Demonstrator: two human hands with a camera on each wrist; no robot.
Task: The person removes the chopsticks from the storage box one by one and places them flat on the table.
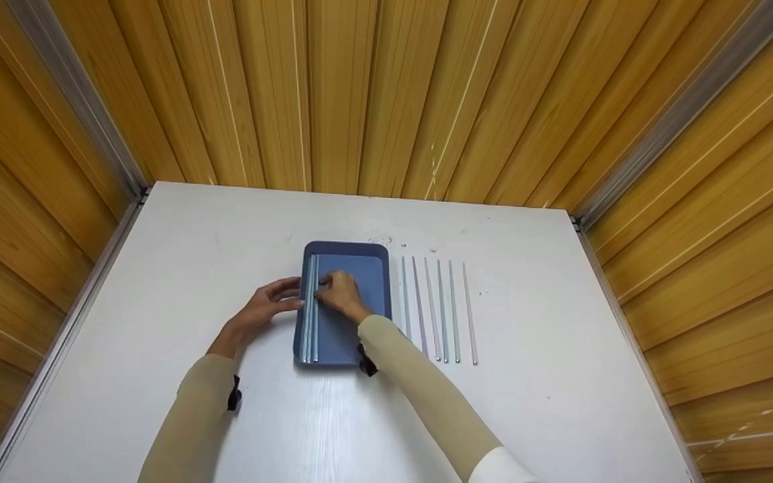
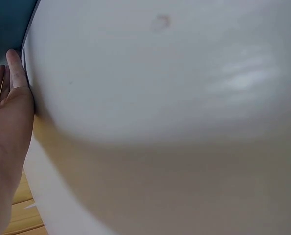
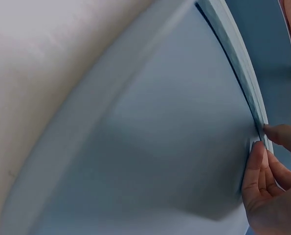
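A blue rectangular tray (image 1: 366, 249) stands on the white table with several pale blue-green chopsticks (image 1: 310, 329) lying lengthwise along its left side. My right hand (image 1: 341, 292) is inside the tray and pinches a chopstick (image 3: 250, 93) between thumb and fingers, close beside the others. At the tray's left wall is my left hand (image 1: 268, 303), its fingers extended and touching the outside. In the left wrist view the left hand (image 2: 11, 105) lies against the tray's side (image 2: 11, 22), holding nothing.
To the right of the tray, several pastel chopsticks (image 1: 453, 312) lie spaced out in a row, blue, green and pink. Yellow wood-patterned panels (image 1: 339, 100) rise behind and beside the white table (image 1: 547, 402).
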